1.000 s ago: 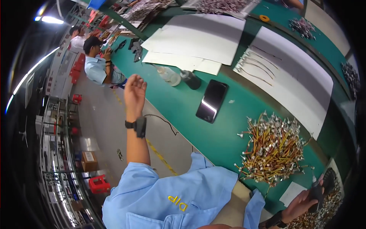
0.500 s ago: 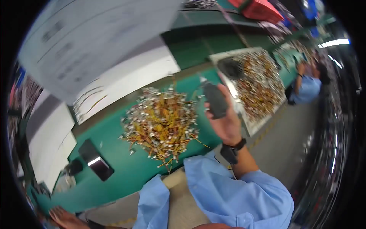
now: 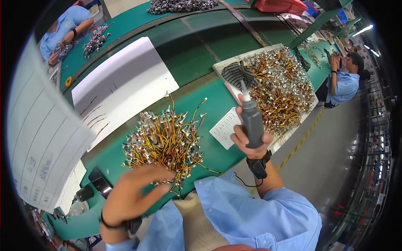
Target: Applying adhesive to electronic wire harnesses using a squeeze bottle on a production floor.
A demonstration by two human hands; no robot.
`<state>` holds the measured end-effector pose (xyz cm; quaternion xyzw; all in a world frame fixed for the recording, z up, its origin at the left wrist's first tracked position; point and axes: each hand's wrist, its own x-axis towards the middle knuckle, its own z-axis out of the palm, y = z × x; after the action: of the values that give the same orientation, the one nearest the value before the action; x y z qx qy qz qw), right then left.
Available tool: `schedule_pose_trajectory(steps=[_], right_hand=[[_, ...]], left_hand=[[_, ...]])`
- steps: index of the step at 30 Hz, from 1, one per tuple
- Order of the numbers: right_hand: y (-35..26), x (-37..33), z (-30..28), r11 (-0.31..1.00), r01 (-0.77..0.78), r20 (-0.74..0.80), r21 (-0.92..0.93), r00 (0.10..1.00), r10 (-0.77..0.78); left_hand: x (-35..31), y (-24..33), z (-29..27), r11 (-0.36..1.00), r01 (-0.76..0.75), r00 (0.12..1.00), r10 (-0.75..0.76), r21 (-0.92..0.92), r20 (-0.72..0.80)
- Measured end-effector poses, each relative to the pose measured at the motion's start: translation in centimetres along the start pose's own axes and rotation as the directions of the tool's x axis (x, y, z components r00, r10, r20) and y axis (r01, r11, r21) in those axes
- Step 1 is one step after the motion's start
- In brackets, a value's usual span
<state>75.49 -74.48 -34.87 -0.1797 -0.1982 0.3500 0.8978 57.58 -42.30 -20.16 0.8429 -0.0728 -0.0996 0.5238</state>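
A dark grey squeeze bottle (image 3: 253, 125) with a white collar and pointed nozzle stands upright in my right hand (image 3: 247, 144), whose fingers wrap round its lower part. My left hand (image 3: 136, 192), slightly blurred, is at the near left edge of a heap of small metal parts with yellow, red and black wires (image 3: 161, 140). Its fingers stretch toward the heap, thumb apart, and nothing shows between them; whether the fingertips touch the wires I cannot tell. A printed paper slip (image 3: 225, 129) lies between the heap and my right hand.
A tray (image 3: 222, 69) piled with similar wired parts and a striped dark cloth (image 3: 238, 74) stands at the right. White sheets (image 3: 125, 83) with a few wires lie behind the heap. A phone (image 3: 99, 182) lies left; a hanging paper (image 3: 46, 138) blocks the far left. Two co-workers sit beyond.
My left hand has come from the lower left corner up to the heap. The bottle has turned more upright in my right hand. The hanging paper has shifted left in view, uncovering a co-worker.
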Motion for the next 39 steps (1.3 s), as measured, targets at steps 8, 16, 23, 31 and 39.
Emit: schedule_pose_trajectory(steps=[8, 16, 23, 31, 39], right_hand=[[-3.4, -5.1, -1.2, 0.969, 0.189, -0.045, 0.161, 0.982, -0.185], [-6.8, -10.3, -2.8, 0.987, 0.156, -0.159, 0.045, 0.976, -0.147], [-7.1, -5.8, -0.2, 0.989, 0.027, -0.164, -0.147, 0.985, -0.051], [-0.5, 3.3, 5.8, 0.828, -0.406, 0.025, -0.387, 0.893, 0.450], [5.0, 6.4, 5.9, 0.533, -0.527, -0.004, -0.662, 0.714, 0.700]], left_hand=[[33.9, -3.3, 10.0, 0.980, 0.194, 0.956, -0.177, 0.051, -0.232], [42.4, -9.3, 13.5, 0.966, 0.058, 0.857, 0.083, 0.254, -0.509], [28.4, -1.3, 7.4, 0.917, 0.072, 0.935, -0.199, -0.393, -0.293], [8.7, -2.2, 5.5, 0.557, 0.065, 0.815, -0.508, -0.828, -0.278], [-0.6, -8.8, 6.5, 0.799, -0.106, 0.625, -0.410, -0.592, -0.664]])
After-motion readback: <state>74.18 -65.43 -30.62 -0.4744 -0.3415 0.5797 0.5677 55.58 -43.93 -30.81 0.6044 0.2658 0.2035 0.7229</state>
